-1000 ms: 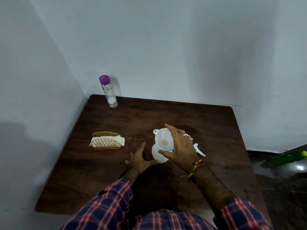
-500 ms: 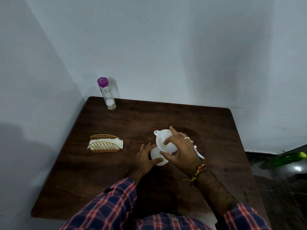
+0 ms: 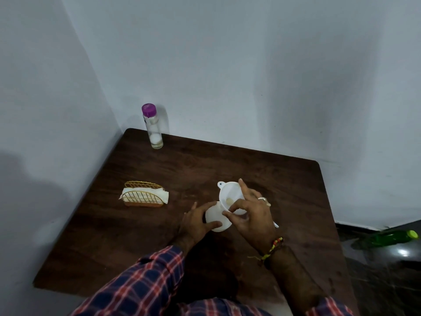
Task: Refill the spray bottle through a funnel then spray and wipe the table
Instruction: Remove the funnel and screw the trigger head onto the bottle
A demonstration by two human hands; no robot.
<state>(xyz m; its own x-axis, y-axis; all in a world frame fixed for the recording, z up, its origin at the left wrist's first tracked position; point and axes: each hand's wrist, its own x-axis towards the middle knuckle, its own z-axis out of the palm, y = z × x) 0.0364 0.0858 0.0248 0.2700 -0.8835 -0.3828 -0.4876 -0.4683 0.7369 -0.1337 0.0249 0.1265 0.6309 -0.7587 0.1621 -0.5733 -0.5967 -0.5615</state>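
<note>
A dark wooden table (image 3: 159, 236) fills the corner between two pale walls. On it, near the middle, stands the white spray bottle (image 3: 214, 218), its top open, with the white funnel (image 3: 230, 197) tilted over its mouth. The left hand (image 3: 196, 224) wraps around the bottle's side, thumb and fingers gripping it; the right hand (image 3: 252, 215) pinches the funnel's rim between thumb and fingers and covers most of the white spray head (image 3: 276, 225) lying just behind it. To the left sits a wire napkin holder (image 3: 143, 195) with white napkins. At the far corner stands a clear bottle with a purple cap (image 3: 153, 126). A green bottle (image 3: 391, 238) lies on the floor, right.
</note>
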